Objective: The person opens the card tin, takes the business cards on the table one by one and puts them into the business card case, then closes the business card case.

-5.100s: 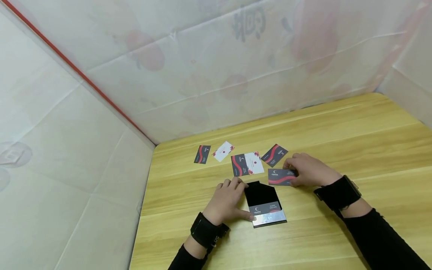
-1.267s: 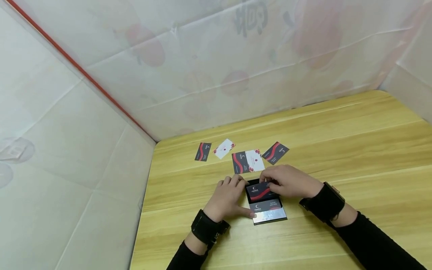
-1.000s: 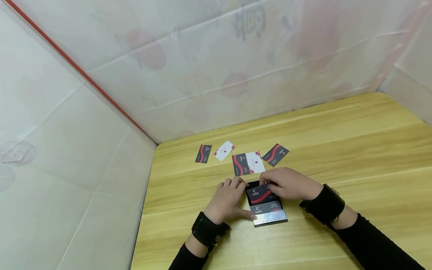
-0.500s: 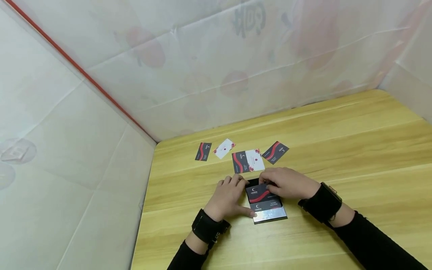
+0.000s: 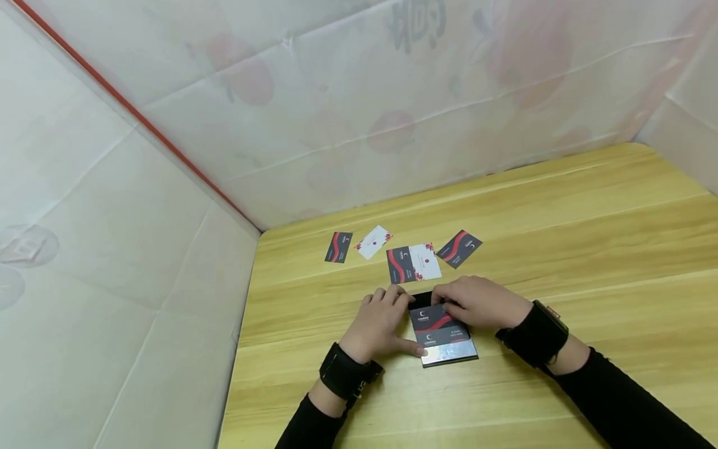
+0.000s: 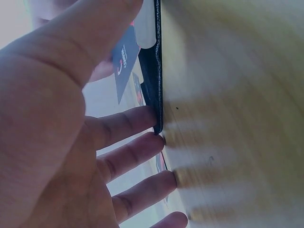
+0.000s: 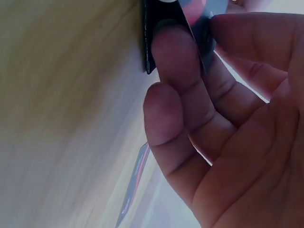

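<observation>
Tabletop (image 5: pixel 561 237) of pale wood carries an open black card case (image 5: pixel 443 333). Left hand (image 5: pixel 380 324) braces its left edge, fingers nearly straight. Right hand (image 5: pixel 477 302) pinches a dark card (image 5: pixel 434 319), apparently partly seated in the case. Four loose cards (image 5: pixel 413 263) lie beyond.

We note small white logo mark and print on dark card (image 5: pixel 436 321) over card case (image 5: pixel 449 353); wording too small to read. Large dark character on backdrop sheet (image 5: pixel 415 22), partly cropped, unreadable.

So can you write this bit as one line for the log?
left hand: steadies black card holder | right hand: pinches dark red-striped card | wooden table
</observation>
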Tool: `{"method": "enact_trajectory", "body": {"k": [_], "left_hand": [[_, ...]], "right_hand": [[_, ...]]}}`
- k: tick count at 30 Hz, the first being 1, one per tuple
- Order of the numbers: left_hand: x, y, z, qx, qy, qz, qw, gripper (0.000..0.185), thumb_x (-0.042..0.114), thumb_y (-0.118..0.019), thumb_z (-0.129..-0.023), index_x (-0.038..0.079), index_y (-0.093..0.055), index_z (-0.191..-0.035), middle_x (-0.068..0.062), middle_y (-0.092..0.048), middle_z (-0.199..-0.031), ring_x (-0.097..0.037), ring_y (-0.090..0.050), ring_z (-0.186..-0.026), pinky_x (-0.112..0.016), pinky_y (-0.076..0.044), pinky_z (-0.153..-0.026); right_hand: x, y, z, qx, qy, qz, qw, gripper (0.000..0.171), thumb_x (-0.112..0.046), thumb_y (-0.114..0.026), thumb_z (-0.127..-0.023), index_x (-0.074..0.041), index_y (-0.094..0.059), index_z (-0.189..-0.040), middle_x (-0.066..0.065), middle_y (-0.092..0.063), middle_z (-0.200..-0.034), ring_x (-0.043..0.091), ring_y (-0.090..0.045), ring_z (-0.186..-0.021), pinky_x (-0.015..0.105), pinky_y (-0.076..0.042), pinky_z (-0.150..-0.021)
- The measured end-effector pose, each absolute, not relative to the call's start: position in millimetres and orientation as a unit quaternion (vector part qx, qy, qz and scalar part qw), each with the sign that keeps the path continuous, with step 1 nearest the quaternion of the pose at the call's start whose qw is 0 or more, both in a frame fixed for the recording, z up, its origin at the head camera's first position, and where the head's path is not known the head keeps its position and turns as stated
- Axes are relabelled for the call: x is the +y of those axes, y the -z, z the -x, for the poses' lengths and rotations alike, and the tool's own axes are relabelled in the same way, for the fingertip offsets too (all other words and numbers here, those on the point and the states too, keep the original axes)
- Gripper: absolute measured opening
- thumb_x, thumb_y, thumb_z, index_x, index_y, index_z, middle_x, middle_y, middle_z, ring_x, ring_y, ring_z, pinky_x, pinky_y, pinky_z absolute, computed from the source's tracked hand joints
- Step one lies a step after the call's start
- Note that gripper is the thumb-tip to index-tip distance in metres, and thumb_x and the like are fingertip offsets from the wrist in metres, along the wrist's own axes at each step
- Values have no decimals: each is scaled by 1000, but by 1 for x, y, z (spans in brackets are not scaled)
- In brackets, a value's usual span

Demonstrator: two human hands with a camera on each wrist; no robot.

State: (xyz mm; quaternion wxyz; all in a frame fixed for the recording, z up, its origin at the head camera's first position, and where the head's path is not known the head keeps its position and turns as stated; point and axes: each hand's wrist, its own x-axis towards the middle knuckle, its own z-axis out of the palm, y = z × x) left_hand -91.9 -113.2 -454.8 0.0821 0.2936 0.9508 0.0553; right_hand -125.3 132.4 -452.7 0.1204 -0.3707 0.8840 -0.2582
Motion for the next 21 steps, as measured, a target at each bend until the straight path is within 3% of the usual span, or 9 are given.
{"method": "enact_trajectory", "body": {"k": [10,21], "left_hand": [[-112,453,92,950,-57,-296,83,99,81,-71,-63,20,-53,-140,3,-47,-134,-21,-48,-117,-44,-44,-98],[-113,453,91,951,-57,-294,83,100,81,-71,-63,20,-53,-140,3,-46,-133,-20,-47,-117,-45,-44,-98]], "right_hand": [[131,458,124,880,237,388,135,14,-13,-64,-92,-26,-69,-89,-16,-56,-82,3,-51,-71,25,-45,-67],[130,452,121,875,240,397,136,15,-12,-69,-86,-26,-66,-84,-16,-51,-70,2,-47,-64,23,-41,-61]]}}
